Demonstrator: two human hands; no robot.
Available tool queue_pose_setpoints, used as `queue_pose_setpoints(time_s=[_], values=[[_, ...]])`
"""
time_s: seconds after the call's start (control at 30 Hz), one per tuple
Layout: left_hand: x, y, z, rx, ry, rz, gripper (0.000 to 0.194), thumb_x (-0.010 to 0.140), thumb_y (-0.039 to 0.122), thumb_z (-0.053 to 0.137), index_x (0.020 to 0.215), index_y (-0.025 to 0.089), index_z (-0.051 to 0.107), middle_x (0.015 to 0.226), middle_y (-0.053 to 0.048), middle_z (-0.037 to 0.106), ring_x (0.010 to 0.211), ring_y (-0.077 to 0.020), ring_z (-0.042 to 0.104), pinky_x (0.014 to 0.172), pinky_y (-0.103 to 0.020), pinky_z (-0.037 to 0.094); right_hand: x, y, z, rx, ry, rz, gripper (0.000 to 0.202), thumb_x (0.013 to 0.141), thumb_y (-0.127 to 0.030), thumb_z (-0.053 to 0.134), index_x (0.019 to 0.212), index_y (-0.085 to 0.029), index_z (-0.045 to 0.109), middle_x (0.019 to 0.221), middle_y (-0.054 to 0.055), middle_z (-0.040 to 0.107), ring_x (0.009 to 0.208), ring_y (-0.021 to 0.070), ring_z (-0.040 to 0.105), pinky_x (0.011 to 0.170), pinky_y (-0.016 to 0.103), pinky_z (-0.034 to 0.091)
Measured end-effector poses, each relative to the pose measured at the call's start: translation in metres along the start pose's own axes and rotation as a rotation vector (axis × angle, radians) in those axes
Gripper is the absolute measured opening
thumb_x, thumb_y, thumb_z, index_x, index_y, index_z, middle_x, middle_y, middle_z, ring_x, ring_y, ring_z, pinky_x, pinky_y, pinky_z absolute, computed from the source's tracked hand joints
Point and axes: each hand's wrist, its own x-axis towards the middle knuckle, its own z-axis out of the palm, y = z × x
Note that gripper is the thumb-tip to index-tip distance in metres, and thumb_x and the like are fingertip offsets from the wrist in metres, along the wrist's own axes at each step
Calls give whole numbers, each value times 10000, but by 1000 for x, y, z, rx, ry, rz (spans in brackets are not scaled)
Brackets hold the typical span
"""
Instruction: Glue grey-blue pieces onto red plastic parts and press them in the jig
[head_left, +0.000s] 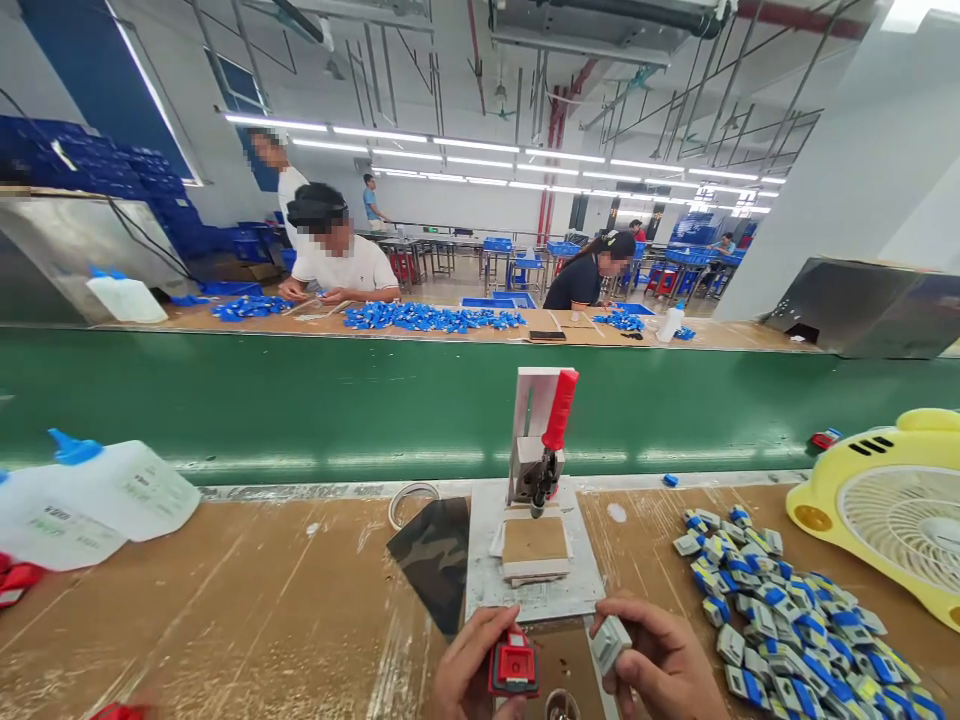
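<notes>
At the bottom middle my left hand (472, 665) is closed around a small red plastic housing (516, 664) with a dark grey rim and a square recess facing up. To its right my right hand (660, 660) pinches a small light grey plastic piece (610, 645) between thumb and fingers. The two parts are apart. Just beyond my hands stands a toggle clamp press with a red handle (561, 410) on a white base plate (585, 590). Its handle points up, above a cardboard-topped pad (535, 543).
A heap of grey, blue and yellow pieces (802, 630) lies right, beside a yellow fan (892, 510). White bottles (135, 490) stand left. A dark cloth (435, 560) and tape roll (412, 495) lie by the press. Beyond the green conveyor belt (300, 410), people sit at blue parts.
</notes>
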Motion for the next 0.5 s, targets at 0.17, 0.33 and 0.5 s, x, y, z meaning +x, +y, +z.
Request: queue_pose_setpoints(time_s=[0.17,0.33,0.5], values=[[4,2,-6,-45,-59,62,425,816,502,774,1174,277,729,930,-68,745,782,-206,695,705,-264,575,9,-13,3,-244,-135,-128,345,761,-542,839,1024,-318,830,906,71,797,715,225,740,567,277,615],[8,1,-15,66,-139,191,424,839,449,786,1235,312,721,1038,-85,795,917,-247,760,825,-307,612,16,-32,13,-568,-420,-458,355,894,-344,765,1247,-375,742,947,66,821,724,195,764,668,243,615],[10,2,-22,169,-188,230,489,878,376,764,1355,340,663,1152,-112,788,994,-265,775,873,-330,627,18,-41,27,-808,-518,-565,283,957,-364,683,1216,-268,747,924,92,813,723,199,750,699,233,600]])
